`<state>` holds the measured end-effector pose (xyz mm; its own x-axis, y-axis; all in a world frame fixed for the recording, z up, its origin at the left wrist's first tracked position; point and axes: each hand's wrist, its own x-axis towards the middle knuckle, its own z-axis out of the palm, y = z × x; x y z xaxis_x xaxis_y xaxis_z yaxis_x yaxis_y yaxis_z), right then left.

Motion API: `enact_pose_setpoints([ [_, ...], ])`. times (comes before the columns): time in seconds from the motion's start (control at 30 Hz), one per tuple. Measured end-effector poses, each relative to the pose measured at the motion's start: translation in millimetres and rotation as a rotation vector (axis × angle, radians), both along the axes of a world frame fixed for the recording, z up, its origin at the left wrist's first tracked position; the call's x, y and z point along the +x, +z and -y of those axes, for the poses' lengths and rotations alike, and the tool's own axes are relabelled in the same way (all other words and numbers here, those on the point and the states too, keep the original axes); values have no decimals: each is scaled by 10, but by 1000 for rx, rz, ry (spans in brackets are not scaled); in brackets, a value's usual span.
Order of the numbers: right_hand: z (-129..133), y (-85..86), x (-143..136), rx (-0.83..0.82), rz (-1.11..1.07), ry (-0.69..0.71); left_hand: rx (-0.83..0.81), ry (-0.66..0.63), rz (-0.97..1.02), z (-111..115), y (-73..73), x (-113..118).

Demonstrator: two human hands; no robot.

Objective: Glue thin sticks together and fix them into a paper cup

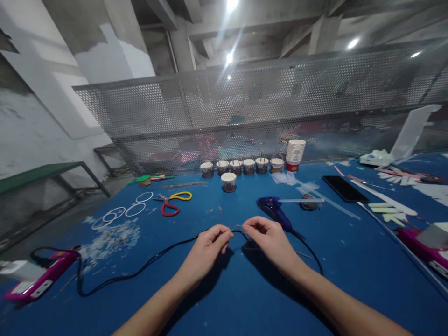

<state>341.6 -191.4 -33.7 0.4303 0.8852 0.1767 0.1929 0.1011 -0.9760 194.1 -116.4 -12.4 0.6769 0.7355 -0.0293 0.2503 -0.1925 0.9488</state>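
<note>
My left hand (213,242) is held over the middle of the blue table, its thumb and fingertips pinched together on something too small to make out. Just right of it, my right hand (264,233) pinches a short thin strand (239,226) that points toward the left fingertips. Below and behind the hands runs a black cable (154,257). Beyond my right hand lies a blue glue gun (275,211) with a clear stick in its back. A small cup (229,182) with a brown lower part stands farther back.
Scissors (172,203) and white rings (136,209) lie left. Several small cups (248,166) and a paper cup stack (296,155) line the back. A phone (345,188), brown twine (309,202) and strips are right. Magenta power strips (45,277) sit at both sides.
</note>
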Motion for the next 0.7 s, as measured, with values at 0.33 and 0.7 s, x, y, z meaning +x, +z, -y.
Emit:
enact_pose_setpoints([
  [0.33,25,-7,-33,-49,28,73,-62,132,96,-113,-7,58],
  [0.7,119,-63,102,-141,-20,123,-306,31,203,-106,-30,83],
])
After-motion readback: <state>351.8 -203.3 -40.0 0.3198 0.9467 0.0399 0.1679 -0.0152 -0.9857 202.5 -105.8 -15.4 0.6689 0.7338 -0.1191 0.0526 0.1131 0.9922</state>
